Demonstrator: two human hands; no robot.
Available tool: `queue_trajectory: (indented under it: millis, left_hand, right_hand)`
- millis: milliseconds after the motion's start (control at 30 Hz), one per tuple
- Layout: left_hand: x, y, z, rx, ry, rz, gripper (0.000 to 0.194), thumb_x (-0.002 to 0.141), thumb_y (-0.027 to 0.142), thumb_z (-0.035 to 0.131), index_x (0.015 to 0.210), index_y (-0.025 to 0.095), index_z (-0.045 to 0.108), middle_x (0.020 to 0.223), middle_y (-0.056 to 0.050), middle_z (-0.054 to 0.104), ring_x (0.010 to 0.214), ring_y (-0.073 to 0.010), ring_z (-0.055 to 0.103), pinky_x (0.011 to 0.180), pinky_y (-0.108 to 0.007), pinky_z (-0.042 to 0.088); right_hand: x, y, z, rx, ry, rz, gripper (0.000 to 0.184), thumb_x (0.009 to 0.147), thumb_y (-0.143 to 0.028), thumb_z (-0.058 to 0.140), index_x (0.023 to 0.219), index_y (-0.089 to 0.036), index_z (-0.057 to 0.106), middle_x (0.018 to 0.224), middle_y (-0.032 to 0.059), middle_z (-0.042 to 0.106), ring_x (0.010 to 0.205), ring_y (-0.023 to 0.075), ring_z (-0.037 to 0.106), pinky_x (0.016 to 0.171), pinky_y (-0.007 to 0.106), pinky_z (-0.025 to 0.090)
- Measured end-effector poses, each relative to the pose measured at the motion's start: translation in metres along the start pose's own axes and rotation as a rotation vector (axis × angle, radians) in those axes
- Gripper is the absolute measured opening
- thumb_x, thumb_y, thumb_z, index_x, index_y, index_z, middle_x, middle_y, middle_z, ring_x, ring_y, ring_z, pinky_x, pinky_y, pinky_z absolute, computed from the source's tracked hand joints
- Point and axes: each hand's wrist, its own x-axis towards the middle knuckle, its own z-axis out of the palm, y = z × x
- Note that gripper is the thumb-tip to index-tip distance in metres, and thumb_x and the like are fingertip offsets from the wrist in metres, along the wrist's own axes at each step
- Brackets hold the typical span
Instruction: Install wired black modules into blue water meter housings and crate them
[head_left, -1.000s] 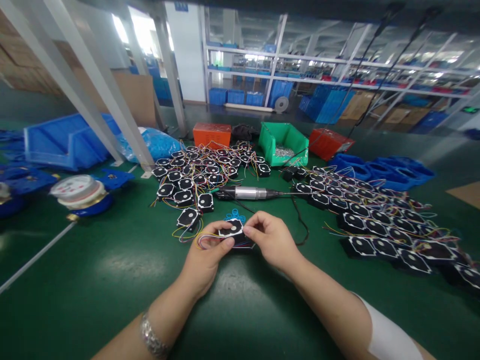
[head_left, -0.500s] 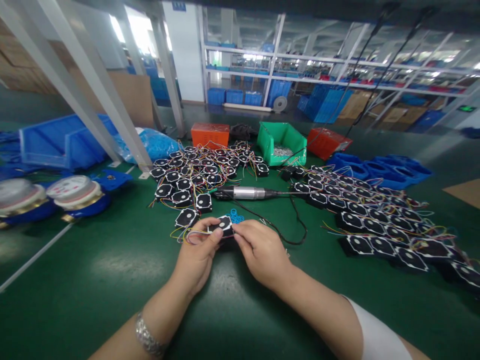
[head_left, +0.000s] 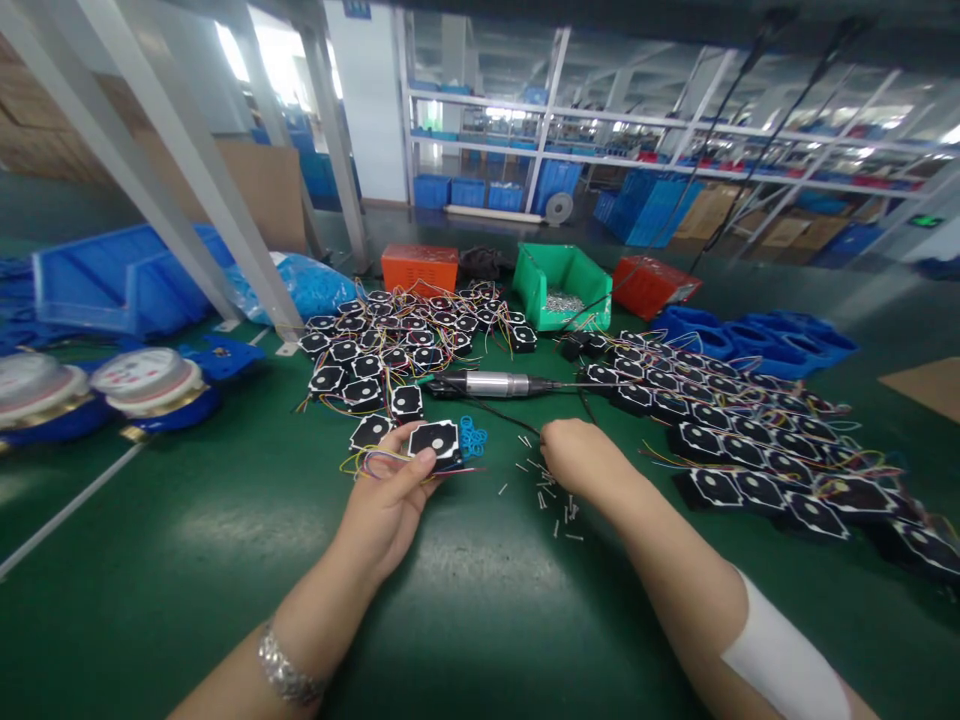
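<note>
My left hand [head_left: 390,495] is closed around a flat black module [head_left: 436,440] with a white-edged face, a pale round spot and thin coloured wires. The thumb presses on its face, and the wires trail over the fingers. Just behind the module lie several small blue rings [head_left: 472,437]. My right hand [head_left: 585,460] is further right, fingers curled down beside a black cable and above several loose screws [head_left: 546,485] on the green table. Its fingertips are partly hidden, so what they hold cannot be made out.
A silver-and-black power screwdriver [head_left: 499,384] lies across the middle. Similar modules cover the back left [head_left: 390,340] and the right [head_left: 720,400]. Behind stand a green bin [head_left: 529,285] of small metal parts and orange boxes [head_left: 420,268]. Water meters [head_left: 146,385] sit at left.
My right hand has let go of the module and moved right to the screws, which now show. My left hand still holds the module, turned a little and shifted slightly left.
</note>
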Motion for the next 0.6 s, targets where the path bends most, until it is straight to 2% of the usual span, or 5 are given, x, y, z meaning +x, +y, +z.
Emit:
queue_trajectory:
  millis: [133, 300, 467, 600]
  left_hand:
    - [-0.003, -0.004, 0.001, 0.010, -0.025, -0.081, 0.037, 0.065, 0.013, 0.066, 0.099, 0.019, 0.051, 0.083, -0.002, 0.064, 0.074, -0.0140, 0.060, 0.074, -0.031, 0.048]
    - [-0.007, -0.009, 0.005, 0.000, -0.015, -0.173, 0.040, 0.064, 0.011, 0.066, 0.101, 0.017, 0.052, 0.083, -0.002, 0.065, 0.074, -0.0138, 0.061, 0.074, -0.031, 0.049]
    - [-0.007, -0.011, 0.007, 0.000, 0.001, -0.175, 0.045, 0.063, 0.007, 0.066, 0.105, 0.017, 0.051, 0.084, -0.003, 0.066, 0.074, -0.0138, 0.061, 0.073, -0.029, 0.050]
    - [-0.005, -0.011, 0.004, 0.027, 0.004, -0.196, 0.047, 0.062, 0.006, 0.066, 0.106, 0.016, 0.052, 0.084, -0.004, 0.066, 0.073, -0.0153, 0.062, 0.071, -0.031, 0.051]
  right_hand:
    - [0.012, -0.006, 0.011, 0.006, 0.064, -0.029, 0.024, 0.081, -0.025, 0.041, 0.085, -0.011, 0.061, 0.088, 0.0114, 0.054, 0.087, 0.0205, 0.053, 0.078, 0.031, 0.042]
    - [0.021, -0.016, 0.017, 0.019, 0.097, -0.069, 0.025, 0.075, -0.007, 0.037, 0.089, -0.010, 0.058, 0.089, 0.0120, 0.053, 0.086, 0.0185, 0.052, 0.078, 0.029, 0.042]
    - [0.019, -0.017, 0.016, 0.081, 0.077, -0.090, 0.031, 0.069, -0.004, 0.039, 0.095, -0.009, 0.055, 0.087, 0.0138, 0.053, 0.086, 0.0222, 0.052, 0.074, 0.032, 0.042]
    - [0.023, -0.010, 0.017, 0.202, 0.056, -0.094, 0.024, 0.062, -0.001, 0.044, 0.080, -0.007, 0.057, 0.079, 0.0118, 0.054, 0.082, 0.0207, 0.053, 0.074, 0.029, 0.041]
